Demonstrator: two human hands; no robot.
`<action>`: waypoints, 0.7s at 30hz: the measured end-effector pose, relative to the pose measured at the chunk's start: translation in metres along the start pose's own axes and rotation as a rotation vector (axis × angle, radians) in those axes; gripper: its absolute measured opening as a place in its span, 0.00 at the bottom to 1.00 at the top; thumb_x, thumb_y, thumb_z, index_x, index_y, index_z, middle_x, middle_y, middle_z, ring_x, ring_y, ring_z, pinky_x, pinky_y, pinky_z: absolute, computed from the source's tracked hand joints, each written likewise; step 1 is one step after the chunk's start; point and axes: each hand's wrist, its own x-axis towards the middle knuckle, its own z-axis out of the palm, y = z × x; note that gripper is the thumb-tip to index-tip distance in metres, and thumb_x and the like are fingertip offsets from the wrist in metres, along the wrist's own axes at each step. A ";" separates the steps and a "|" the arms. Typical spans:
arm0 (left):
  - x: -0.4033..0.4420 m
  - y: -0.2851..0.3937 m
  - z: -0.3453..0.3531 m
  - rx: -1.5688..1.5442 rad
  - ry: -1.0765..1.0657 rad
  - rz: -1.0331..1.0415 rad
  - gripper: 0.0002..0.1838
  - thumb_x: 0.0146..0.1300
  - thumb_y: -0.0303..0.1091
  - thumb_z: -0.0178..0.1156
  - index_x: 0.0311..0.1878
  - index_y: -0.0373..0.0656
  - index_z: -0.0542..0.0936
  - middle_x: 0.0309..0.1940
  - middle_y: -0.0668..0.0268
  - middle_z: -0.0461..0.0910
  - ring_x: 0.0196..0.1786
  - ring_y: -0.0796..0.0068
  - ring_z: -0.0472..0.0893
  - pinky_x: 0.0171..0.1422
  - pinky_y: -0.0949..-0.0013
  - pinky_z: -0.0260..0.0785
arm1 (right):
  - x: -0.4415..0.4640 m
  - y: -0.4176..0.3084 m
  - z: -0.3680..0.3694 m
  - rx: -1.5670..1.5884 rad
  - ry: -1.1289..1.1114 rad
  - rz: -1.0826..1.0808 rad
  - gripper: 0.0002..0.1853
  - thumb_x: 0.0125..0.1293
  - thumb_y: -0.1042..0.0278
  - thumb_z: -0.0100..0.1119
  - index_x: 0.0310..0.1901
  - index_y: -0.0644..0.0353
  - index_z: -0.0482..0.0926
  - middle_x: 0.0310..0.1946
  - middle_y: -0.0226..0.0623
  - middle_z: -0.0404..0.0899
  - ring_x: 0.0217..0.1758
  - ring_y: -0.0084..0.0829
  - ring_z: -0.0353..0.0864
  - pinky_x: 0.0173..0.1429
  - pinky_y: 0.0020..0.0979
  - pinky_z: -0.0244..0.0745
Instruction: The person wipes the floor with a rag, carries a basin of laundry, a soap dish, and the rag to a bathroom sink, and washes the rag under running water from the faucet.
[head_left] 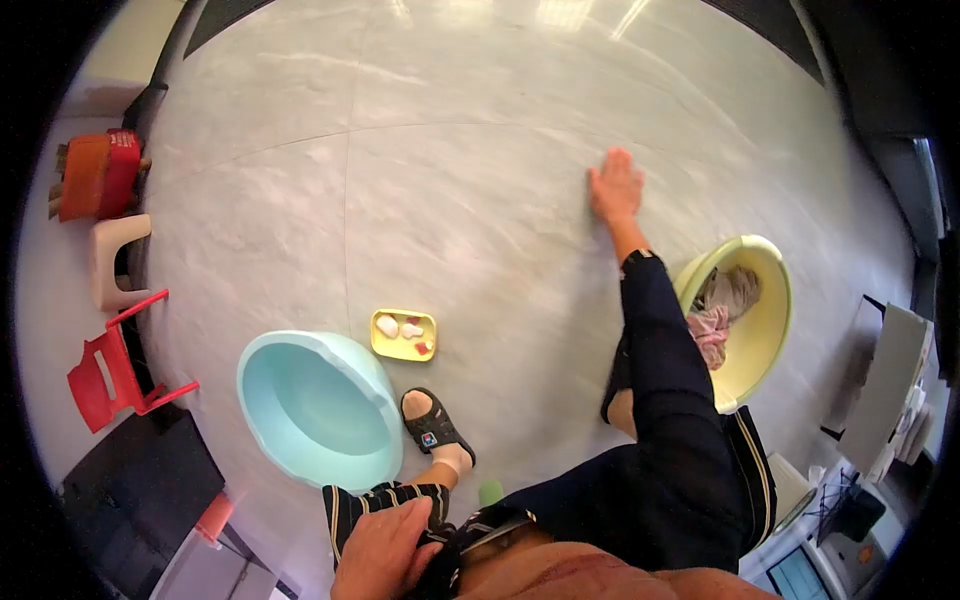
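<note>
My right hand is stretched out over the pale marbled floor, fingers extended and nothing in it. Whether it touches the floor I cannot tell. My left hand lies on my left leg by the striped trouser edge, fingers loosely extended, holding nothing. In front of my left foot sits a small yellow tray with several white and reddish pieces, perhaps soap. A light-blue basin stands left of that foot. Beside my right arm is a pale-yellow basin with a pink cloth and a greyish cloth in it.
Along the left side are a red chair, a beige stool and a red-orange item. A white cabinet and cluttered items line the right. A black sandal is on my left foot. Something green shows below me.
</note>
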 end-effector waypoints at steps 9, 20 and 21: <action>0.043 -0.017 -0.057 -0.251 -0.045 -0.195 0.24 0.54 0.46 0.57 0.51 0.42 0.73 0.39 0.45 0.77 0.46 0.40 0.74 0.48 0.48 0.66 | 0.167 -0.047 -0.011 0.308 -0.021 0.231 0.40 0.66 0.40 0.38 0.67 0.69 0.56 0.72 0.49 0.48 0.76 0.44 0.43 0.74 0.44 0.42; 0.058 0.017 -0.084 -0.275 -0.070 -0.197 0.19 0.52 0.33 0.61 0.45 0.35 0.72 0.36 0.44 0.75 0.43 0.37 0.72 0.45 0.49 0.66 | -0.036 -0.272 -0.037 0.398 -0.027 -1.025 0.34 0.68 0.49 0.43 0.68 0.63 0.56 0.71 0.44 0.52 0.75 0.38 0.48 0.76 0.41 0.40; 0.053 0.019 -0.084 -0.266 -0.016 -0.170 0.19 0.52 0.34 0.62 0.45 0.34 0.72 0.36 0.44 0.75 0.43 0.37 0.72 0.45 0.49 0.66 | -0.068 -0.255 -0.037 0.461 -0.055 -1.035 0.34 0.66 0.50 0.46 0.68 0.63 0.56 0.71 0.44 0.52 0.75 0.38 0.48 0.76 0.41 0.41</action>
